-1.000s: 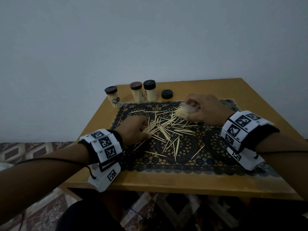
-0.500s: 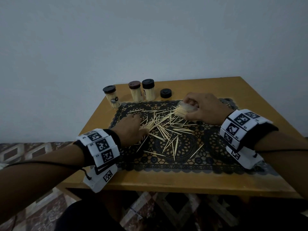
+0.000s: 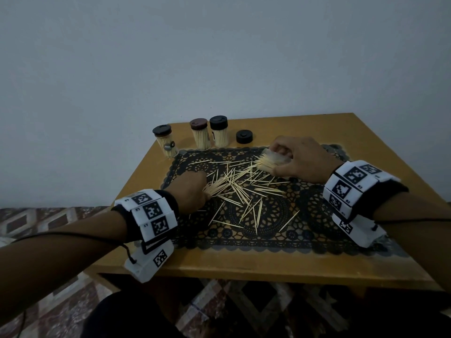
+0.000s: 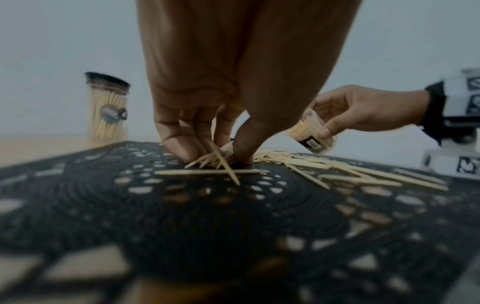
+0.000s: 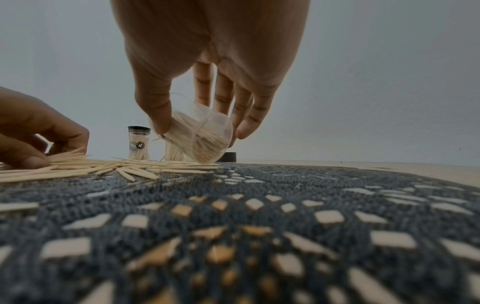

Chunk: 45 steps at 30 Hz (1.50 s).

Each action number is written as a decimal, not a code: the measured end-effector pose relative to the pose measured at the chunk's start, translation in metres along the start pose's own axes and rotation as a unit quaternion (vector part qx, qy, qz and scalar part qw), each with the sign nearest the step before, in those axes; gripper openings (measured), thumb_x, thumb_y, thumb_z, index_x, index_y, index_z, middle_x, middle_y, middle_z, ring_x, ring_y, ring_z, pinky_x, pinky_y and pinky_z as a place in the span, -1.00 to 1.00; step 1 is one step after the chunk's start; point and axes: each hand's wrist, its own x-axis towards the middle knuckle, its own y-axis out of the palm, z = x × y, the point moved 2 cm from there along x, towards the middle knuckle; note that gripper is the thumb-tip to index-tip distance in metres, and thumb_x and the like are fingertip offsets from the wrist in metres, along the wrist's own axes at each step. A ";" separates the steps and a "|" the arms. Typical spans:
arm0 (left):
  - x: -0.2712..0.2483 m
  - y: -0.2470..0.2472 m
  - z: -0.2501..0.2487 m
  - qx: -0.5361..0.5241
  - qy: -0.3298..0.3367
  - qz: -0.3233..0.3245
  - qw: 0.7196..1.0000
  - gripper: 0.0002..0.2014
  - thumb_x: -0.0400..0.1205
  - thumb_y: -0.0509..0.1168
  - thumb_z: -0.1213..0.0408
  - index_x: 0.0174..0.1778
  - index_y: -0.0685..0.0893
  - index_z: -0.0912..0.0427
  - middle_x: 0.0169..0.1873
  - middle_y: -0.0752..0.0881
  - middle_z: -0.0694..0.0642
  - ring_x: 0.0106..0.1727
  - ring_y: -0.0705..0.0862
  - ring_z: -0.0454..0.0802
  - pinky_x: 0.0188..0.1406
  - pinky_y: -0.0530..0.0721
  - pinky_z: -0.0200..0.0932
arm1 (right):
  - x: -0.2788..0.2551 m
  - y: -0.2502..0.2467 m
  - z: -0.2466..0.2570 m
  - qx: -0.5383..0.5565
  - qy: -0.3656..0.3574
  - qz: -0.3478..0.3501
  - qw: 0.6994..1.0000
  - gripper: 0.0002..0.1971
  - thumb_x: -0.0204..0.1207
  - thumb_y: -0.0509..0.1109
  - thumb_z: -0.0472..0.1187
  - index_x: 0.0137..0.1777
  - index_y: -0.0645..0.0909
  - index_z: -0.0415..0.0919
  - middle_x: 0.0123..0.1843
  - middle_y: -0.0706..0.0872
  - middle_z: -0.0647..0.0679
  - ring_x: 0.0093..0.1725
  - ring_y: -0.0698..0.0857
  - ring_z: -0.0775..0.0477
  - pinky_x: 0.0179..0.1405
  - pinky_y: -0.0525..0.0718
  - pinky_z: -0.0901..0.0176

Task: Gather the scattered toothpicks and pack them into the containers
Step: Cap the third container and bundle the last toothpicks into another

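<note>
Left hand: our left hand (image 3: 189,191) sits left of centre in the head view, its fingers (image 4: 179,144) and thumb curled down onto the mat and pinching a small bundle of toothpicks (image 3: 217,187) that fans out to the right of the knuckles.
Right hand: our right hand (image 3: 301,159), in the upper right part of the mat, grips a clear open container (image 3: 274,160), thumb on one side and fingers on the other.
Open container: it is tilted, mouth pointing to the left of the frame toward the pile, already holding many toothpicks; in the right wrist view its lower edge (image 5: 205,142) sits just above, or on, the mat, and we cannot tell which.
Scattered toothpicks: the loose toothpicks (image 3: 246,191) lie criss-crossed on the middle of the mat, between our two hands, with a few strays toward the lower centre.
Filled containers: three capped containers (image 3: 202,137) stand upright along the table's far edge, upper left of the mat, all full.
Loose cap: a black cap (image 3: 244,137) rests on the table just right of those three.
Mat: a dark lace-pattern mat (image 3: 268,242) covers most of the top.
Table: a yellow wooden table (image 3: 244,269) against a plain wall.
</note>
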 end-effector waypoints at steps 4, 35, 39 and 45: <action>-0.002 0.006 -0.005 0.085 0.048 0.016 0.995 -0.69 0.70 0.20 0.26 0.29 0.36 0.31 0.22 0.49 0.30 0.24 0.48 0.23 0.13 0.48 -0.02 | -0.001 0.000 0.002 -0.005 0.005 0.001 1.000 -0.54 0.32 0.65 -0.08 0.19 0.64 -0.14 0.06 0.71 -0.07 0.00 0.67 -0.06 -0.05 0.72 0.02; 0.024 -0.027 -0.013 -0.009 0.137 0.040 0.990 -0.87 0.73 0.06 0.42 0.09 0.20 0.25 -0.26 0.42 0.05 -0.27 0.37 -0.01 -0.25 0.41 -0.04 | -0.003 -0.001 0.006 -0.014 0.000 0.017 1.000 -0.54 0.32 0.65 -0.12 0.19 0.63 -0.14 0.08 0.74 -0.09 0.00 0.69 -0.08 -0.02 0.73 -0.06; 0.030 -0.031 -0.032 -0.039 0.172 0.029 0.984 -0.76 0.70 0.06 0.50 0.27 0.27 0.39 -0.02 0.59 0.31 -0.10 0.55 0.20 -0.13 0.52 0.10 | -0.003 -0.002 0.007 -0.015 -0.005 0.022 1.000 -0.54 0.32 0.65 -0.13 0.21 0.63 -0.14 0.10 0.74 -0.09 0.00 0.70 -0.07 -0.02 0.75 0.00; 0.043 -0.021 -0.049 -0.008 0.168 0.056 0.984 -0.84 0.71 0.07 0.45 0.18 0.27 0.28 -0.08 0.56 0.29 -0.17 0.46 0.12 -0.21 0.39 -0.10 | -0.003 0.000 0.007 -0.017 -0.016 0.022 0.999 -0.55 0.32 0.65 -0.13 0.20 0.65 -0.13 0.06 0.73 -0.04 -0.06 0.67 -0.01 -0.10 0.67 0.17</action>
